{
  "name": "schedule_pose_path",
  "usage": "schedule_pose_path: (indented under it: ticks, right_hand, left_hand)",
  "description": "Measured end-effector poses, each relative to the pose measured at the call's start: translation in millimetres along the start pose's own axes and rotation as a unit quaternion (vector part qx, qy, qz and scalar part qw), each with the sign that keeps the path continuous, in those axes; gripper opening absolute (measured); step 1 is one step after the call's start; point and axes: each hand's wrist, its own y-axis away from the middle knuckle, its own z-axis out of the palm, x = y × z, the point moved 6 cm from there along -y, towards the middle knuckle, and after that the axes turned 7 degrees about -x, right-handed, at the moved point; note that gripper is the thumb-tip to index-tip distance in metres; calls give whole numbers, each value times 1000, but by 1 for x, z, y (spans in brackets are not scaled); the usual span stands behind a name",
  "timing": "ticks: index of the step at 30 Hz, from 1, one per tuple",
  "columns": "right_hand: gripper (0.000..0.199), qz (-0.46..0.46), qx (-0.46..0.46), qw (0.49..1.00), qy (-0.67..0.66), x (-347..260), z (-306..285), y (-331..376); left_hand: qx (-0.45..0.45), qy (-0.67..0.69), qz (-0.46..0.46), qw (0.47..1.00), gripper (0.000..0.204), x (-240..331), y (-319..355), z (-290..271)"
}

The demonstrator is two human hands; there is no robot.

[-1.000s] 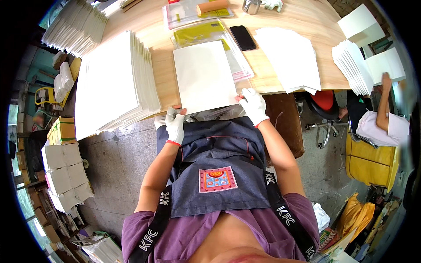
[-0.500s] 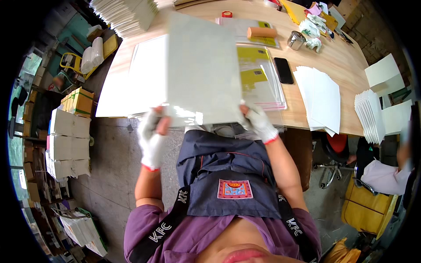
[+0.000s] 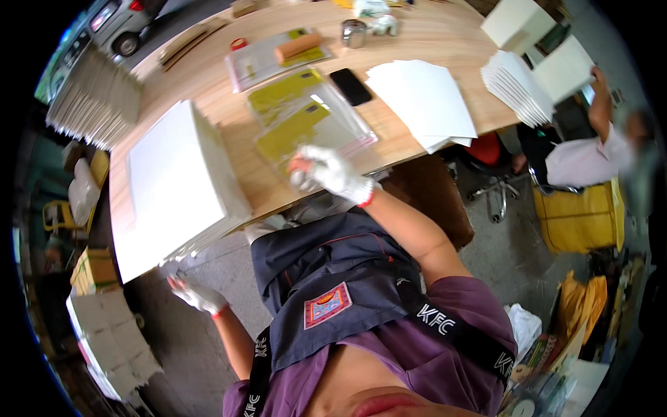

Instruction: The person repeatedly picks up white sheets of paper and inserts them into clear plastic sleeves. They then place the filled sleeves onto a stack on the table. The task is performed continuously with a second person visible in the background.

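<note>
White stack (image 3: 174,174) sits at the tabletop's (image 3: 431,35) front-left corner, seemingly finished; clear sleeves (image 3: 333,125) and loose sheets (image 3: 420,101) remain near the front edge — left hand (image 3: 198,295) spread, empty; right hand (image 3: 330,172) curled, hold unclear.

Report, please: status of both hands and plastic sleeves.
Left hand open, looks empty, near white stack. Right hand curled over plastic sleeves, grip unclear. Black phone beside sleeves.

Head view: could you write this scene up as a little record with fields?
Left hand: gloved, open, just off the near edge of the wooden table
Right hand: gloved, curled at the yellow plastic pouches; grip unclear
Near left: large stack of white sheets
Right of pouches: black smartphone, then fanned white sheets
Far side: orange cylinder
Far right: co-worker's hand at a white panel
</note>
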Motion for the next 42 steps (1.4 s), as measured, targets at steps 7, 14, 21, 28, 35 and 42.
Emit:
schedule_pose_path:
  ticks: [7,14,21,28,35,42]
  right_hand:
    - [23,83,324,519,786,-80,-244,142]
    - [23,174,623,743,171,-45,-392,257]
    - [13,-49,600,798,15,-45,-396,247]
    - [20,-116,549,827,-36,-66,-357,190]
    - [41,-142,426,891,-71,-72,-278,205]
    - [56,70,324,934,-132,-7,-171,249]
  left_hand:
    - [-410,-188,96,887,32,4,148,130]
    - [-549,-338,328,691,52,51,184,296]
    - [-513,-495,373,593,54,9,127,383]
    - [-603,-459,362,543,54,10,144,370]
    - [-526,-462,339,628,40,21,126,382]
    - [-557,-446,265,648,26,10,114,379]
